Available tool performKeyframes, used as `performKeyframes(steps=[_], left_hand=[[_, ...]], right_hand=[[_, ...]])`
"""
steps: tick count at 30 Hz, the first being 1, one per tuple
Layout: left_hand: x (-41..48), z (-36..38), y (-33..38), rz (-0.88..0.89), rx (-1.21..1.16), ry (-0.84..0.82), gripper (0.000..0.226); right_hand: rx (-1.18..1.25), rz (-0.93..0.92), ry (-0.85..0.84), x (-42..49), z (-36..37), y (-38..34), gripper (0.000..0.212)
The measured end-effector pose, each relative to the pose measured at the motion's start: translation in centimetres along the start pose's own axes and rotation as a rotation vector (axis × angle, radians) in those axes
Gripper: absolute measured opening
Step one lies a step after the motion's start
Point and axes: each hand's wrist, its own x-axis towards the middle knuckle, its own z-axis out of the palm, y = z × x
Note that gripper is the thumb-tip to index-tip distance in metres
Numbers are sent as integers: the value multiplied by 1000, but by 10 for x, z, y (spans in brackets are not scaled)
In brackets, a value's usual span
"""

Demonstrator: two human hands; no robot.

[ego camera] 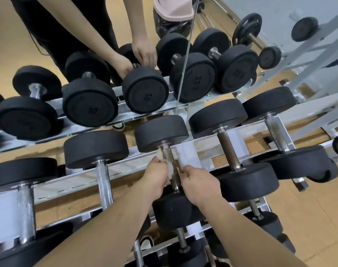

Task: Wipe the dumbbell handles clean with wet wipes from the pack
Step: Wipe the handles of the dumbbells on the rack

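Observation:
A black dumbbell lies on the white rack, its dull metal handle running toward me between two round heads. A soiled white wet wipe is wrapped round the handle from underneath. My left hand pinches the wipe's left end, with a corner of it sticking up near the far head. My right hand pinches the wipe's right end on the other side of the handle. No pack of wipes shows in the view.
More black dumbbells sit either side on the white rack, with another tier below. A mirror behind reflects the rack, my arms and a lined bin. Wood floor lies to the right.

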Motion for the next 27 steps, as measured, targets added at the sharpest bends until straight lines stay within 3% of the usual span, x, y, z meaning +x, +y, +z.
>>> performKeyframes(steps=[2, 5, 9, 12, 15, 18, 20, 22, 24, 27], left_hand=[[-17, -6, -4, 19, 203, -58, 29], [-27, -14, -14, 15, 368, -116, 37], [-6, -12, 4, -4, 57, 40, 34], [6, -1, 15, 88, -132, 167, 32], [-8, -7, -12, 164, 160, 137, 25], [-27, -33, -34, 278, 500, 0, 29], [-33, -44, -24, 501, 661, 38, 30], [-36, -44, 0, 909, 865, 181, 19], [-25, -37, 16, 1251, 1227, 170, 31], [14, -22, 13, 1276, 1632, -6, 34]], right_hand=[[3, 7, -4, -1, 0, 0, 36], [-4, 9, -8, -1, 0, -3, 40], [-21, -9, 0, -2, 0, -2, 37], [-25, -22, 30, 0, 2, -2, 37], [-2, -27, 68, -1, 6, 1, 35], [45, -19, 90, 1, 6, 3, 32], [109, -18, 99, 0, 4, 4, 31], [249, 9, 117, -3, 2, 7, 30], [439, 40, 130, -5, 1, 10, 26], [593, 61, 90, -11, 2, 13, 20]])
